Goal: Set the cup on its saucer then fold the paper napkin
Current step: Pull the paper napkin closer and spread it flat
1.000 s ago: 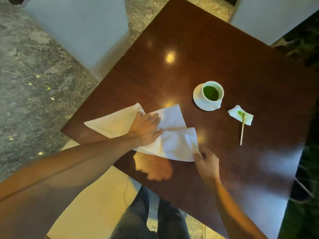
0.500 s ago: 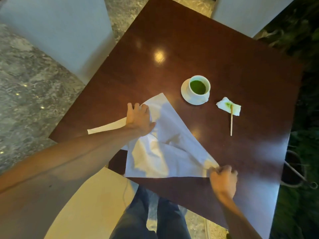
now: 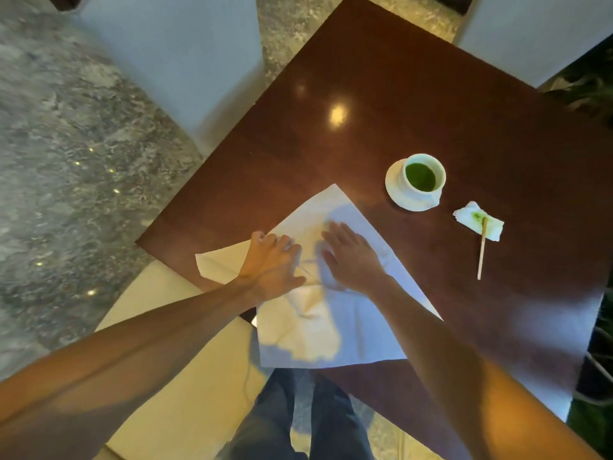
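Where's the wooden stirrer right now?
On the table's right side, the wooden stirrer lies with its top end on a green-stained tissue, just right of the cup.

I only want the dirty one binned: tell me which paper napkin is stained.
The small crumpled napkin right of the saucer, smeared green under the wooden stick. The large napkin is clean.

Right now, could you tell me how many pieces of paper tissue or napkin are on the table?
2. The large white napkin lies under both hands at the near table edge; a small green-stained tissue lies right of the cup, under a stick's tip.
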